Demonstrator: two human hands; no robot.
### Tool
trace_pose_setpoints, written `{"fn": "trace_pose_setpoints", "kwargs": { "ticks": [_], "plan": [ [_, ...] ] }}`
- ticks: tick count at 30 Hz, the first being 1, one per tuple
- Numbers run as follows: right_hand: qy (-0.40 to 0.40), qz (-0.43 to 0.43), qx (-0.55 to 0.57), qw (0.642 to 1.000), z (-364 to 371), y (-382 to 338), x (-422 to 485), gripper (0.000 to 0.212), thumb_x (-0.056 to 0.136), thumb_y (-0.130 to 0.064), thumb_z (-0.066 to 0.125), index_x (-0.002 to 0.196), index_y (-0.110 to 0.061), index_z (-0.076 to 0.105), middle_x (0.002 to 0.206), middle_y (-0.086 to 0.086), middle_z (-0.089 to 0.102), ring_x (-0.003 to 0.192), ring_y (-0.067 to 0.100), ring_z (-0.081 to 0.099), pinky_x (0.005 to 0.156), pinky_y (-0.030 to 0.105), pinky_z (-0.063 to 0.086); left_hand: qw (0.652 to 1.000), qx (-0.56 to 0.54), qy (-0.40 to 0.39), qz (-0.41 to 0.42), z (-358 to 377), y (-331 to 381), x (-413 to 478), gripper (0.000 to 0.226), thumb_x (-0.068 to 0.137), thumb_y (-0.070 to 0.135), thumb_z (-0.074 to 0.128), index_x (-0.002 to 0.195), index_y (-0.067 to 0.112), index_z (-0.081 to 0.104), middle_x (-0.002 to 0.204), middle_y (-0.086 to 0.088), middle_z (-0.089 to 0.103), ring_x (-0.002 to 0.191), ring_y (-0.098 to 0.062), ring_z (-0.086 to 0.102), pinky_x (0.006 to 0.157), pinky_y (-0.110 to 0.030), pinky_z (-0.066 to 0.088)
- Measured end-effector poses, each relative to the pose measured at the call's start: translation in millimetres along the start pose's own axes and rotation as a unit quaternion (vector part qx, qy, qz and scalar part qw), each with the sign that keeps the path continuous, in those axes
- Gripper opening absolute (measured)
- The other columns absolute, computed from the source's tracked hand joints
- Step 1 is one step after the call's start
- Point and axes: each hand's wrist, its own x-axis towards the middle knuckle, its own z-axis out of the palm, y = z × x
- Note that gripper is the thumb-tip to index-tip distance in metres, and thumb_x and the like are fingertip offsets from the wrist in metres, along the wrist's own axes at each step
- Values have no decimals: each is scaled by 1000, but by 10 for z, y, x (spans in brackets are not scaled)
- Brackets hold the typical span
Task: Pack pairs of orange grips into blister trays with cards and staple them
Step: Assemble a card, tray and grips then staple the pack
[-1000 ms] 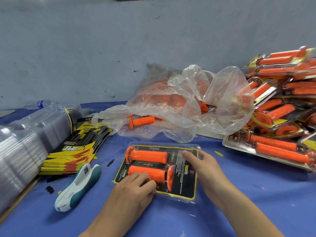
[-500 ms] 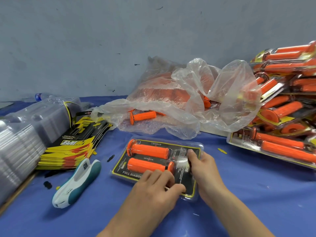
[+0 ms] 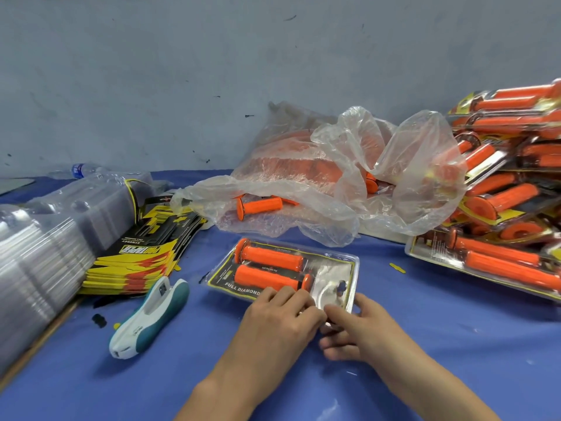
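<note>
1. Two forearms come in from 6 o'clock. The left hand is knuckles-up with its fingers curled, and the tips press on the near edge of the blister tray. The right hand touches the left hand. Its forefinger and thumb are closed on the same edge near the tray's 5 o'clock corner, and its other fingers are tucked under.
2. The tray lies flat on the blue counter, mid-view. Its card is black with a yellow border and reads "FULL DIAMOND" along the near side; the rest of the line is under the left hand. Smaller print is too fine to read.
3. The far grip and near grip, both orange, lie side by side in the tray's left half. Their flanges are at opposite ends. Glare hides the tray's right half.
4. At 8 o'clock of the tray is a white-and-teal stapler, apart from it. Its logo is unreadable.
5. At 9 to 10 o'clock is a card stack with upside-down wording that looks like "PRO TAPER". Beyond it, nested clear trays run to the view's left edge.
6. From 3 to 5 o'clock, blue counter shows between the right hand and the packed pile at 2 o'clock.
7. At 12 o'clock is a clear bag with a loose grip at its mouth. A bottle lies against the grey wall at 10 o'clock.
</note>
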Motion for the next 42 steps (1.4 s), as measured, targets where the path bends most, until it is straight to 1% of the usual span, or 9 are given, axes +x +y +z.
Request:
{"fn": "trace_pose_setpoints", "kwargs": {
  "ticks": [8, 12, 15, 19, 23, 25, 27, 31, 42],
  "plan": [
    [1, -37, -2, 999, 39, 24, -108, 19, 98, -2, 48, 114, 8, 45, 64, 18, 62, 50, 23, 57, 43, 27, 48, 999, -37, -10, -22, -60, -24, -98, 21, 93, 32, 53, 108, 30, 67, 103, 14, 66, 91, -12, 63, 77, -31, 51],
    [5, -51, -19, 998, 50, 40, -116, 7, 99, -5, 47, 105, -1, 46, 65, 15, 66, 49, 20, 55, 43, 26, 44, 967, 45, 64, -243, -245, -484, -358, 28, 90, 33, 54, 112, 21, 66, 99, 0, 64, 89, -25, 61, 75, -40, 48],
    [7, -56, -22, 998, 65, 48, -107, 4, 98, -5, 47, 102, -3, 47, 64, 14, 66, 48, 20, 54, 41, 25, 42, 896, 119, -36, -427, -296, -849, -669, 50, 78, 35, 79, 118, 8, 62, 105, -17, 61, 93, -40, 59, 72, -49, 49],
    [8, -56, -14, 998, 64, 28, -103, 8, 97, -3, 47, 105, -2, 48, 63, 14, 65, 46, 19, 52, 40, 25, 41, 831, 132, -207, -499, -339, -1008, -837, 59, 85, 58, 60, 127, 20, 47, 112, -7, 61, 107, -32, 58, 77, -41, 44],
    [6, -57, -13, 998, 59, 15, -113, 13, 97, -2, 48, 109, 1, 49, 63, 13, 65, 46, 18, 52, 40, 25, 41, 834, -134, -50, -533, -550, -904, -691, 52, 83, 60, 61, 122, 27, 49, 104, 3, 64, 86, -22, 62, 64, -36, 45],
    [4, -59, -16, 998, 51, 13, -114, 14, 97, -3, 48, 110, 1, 50, 64, 13, 65, 46, 18, 52, 41, 25, 41, 734, -369, -8, -570, -703, -738, -547, 55, 71, 64, 64, 108, 25, 59, 91, -3, 69, 63, -21, 67, 50, -31, 50],
    [6, -56, -19, 998, 41, 9, -107, 15, 96, -2, 48, 110, 0, 52, 64, 12, 66, 47, 17, 52, 42, 24, 41, 645, -501, -117, -565, -782, -526, -444, 59, 65, 74, 60, 90, 21, 70, 77, -18, 71, 51, -27, 65, 42, -25, 48],
    [8, -52, -14, 999, 36, -1, -105, 17, 95, -1, 47, 110, 2, 54, 65, 11, 65, 48, 16, 52, 42, 24, 41, 601, -547, -262, -520, -655, -169, -349, 76, 69, 83, 50, 86, 13, 74, 72, -19, 70, 51, -25, 62, 48, -22, 46],
    [-5, -54, -27, 998, 21, 14, -93, 13, 92, -3, 48, 100, -6, 59, 64, 8, 65, 50, 16, 52, 43, 24, 42, 531, -650, -218, -499, -371, 116, -33, 69, 83, 70, 55, 104, 7, 74, 88, -12, 70, 69, -24, 62, 56, -30, 52]
  ]
}}
